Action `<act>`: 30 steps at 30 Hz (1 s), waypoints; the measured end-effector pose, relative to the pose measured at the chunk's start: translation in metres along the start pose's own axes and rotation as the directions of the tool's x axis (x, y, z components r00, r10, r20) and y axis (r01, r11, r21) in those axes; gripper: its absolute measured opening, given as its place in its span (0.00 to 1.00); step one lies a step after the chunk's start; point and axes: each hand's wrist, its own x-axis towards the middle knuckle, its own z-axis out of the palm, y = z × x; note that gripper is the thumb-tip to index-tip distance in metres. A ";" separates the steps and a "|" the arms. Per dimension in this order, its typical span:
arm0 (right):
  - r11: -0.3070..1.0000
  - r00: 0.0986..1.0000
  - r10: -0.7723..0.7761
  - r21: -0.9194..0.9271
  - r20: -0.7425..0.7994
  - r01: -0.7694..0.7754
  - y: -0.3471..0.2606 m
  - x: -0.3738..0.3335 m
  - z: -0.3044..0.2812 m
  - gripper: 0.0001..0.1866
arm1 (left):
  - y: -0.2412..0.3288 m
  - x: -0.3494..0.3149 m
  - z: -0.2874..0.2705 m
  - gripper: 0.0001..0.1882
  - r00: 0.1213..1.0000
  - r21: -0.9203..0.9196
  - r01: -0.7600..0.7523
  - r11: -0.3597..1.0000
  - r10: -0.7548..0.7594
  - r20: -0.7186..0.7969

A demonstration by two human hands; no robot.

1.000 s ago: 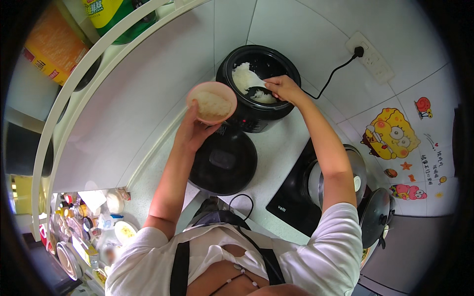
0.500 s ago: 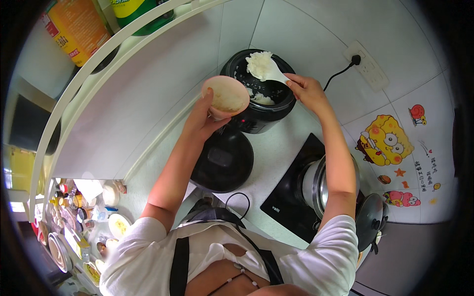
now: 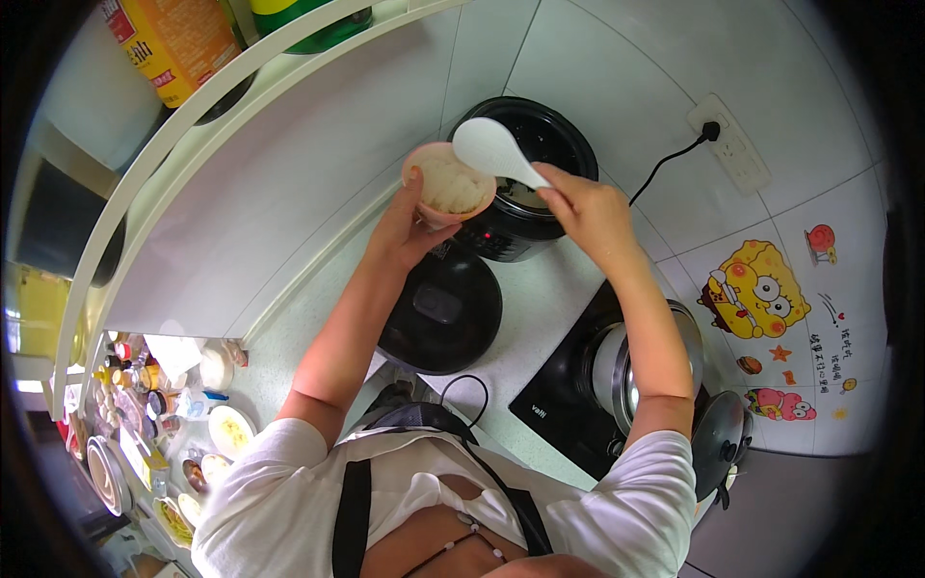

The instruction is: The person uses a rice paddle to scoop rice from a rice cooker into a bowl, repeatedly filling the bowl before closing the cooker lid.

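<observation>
The rice cooker (image 3: 511, 239) stands at the back of the table (image 3: 528, 299); before it lies a round object (image 3: 441, 332), possibly a lid. Right of that, a pot (image 3: 605, 371) sits on the cooktop (image 3: 559, 400). The bowl (image 3: 421, 153), with rice (image 3: 453, 190) inside, is at the rice cooker's left, overlapped by the rice paddle (image 3: 491, 151).

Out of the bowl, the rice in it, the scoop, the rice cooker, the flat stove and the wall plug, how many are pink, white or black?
Pink: 1 (bowl)
White: 2 (rice in the bowl, scoop)
Black: 3 (rice cooker, flat stove, wall plug)
Total: 6
</observation>
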 end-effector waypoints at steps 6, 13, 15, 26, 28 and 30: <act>0.936 0.922 0.350 -0.087 0.165 -0.340 0.057 0.011 0.012 0.15 | 0.003 0.002 -0.004 0.36 0.999 0.059 -0.045 0.997 0.045 0.011; 0.858 0.967 0.109 -0.513 0.231 0.026 0.092 0.055 0.070 0.13 | 0.004 0.008 -0.028 0.36 0.998 0.047 -0.027 0.999 0.024 0.065; 0.791 0.976 0.073 -0.608 0.203 0.067 0.098 0.070 0.081 0.15 | 0.004 0.008 -0.028 0.38 0.998 0.056 -0.031 0.998 0.027 0.064; 0.723 0.851 -0.262 -0.491 0.456 0.486 0.130 0.062 0.101 0.10 | 0.008 0.001 -0.027 0.39 0.998 0.074 -0.043 0.996 0.039 0.054; 0.794 0.928 -0.128 -0.525 0.350 0.307 0.130 0.068 0.088 0.11 | 0.009 0.003 -0.027 0.40 0.997 0.068 -0.025 0.997 0.020 0.070; 0.816 0.964 -0.034 -0.549 0.264 0.179 0.132 0.073 0.083 0.13 | 0.008 0.006 -0.031 0.41 0.996 0.063 -0.010 0.998 0.005 0.086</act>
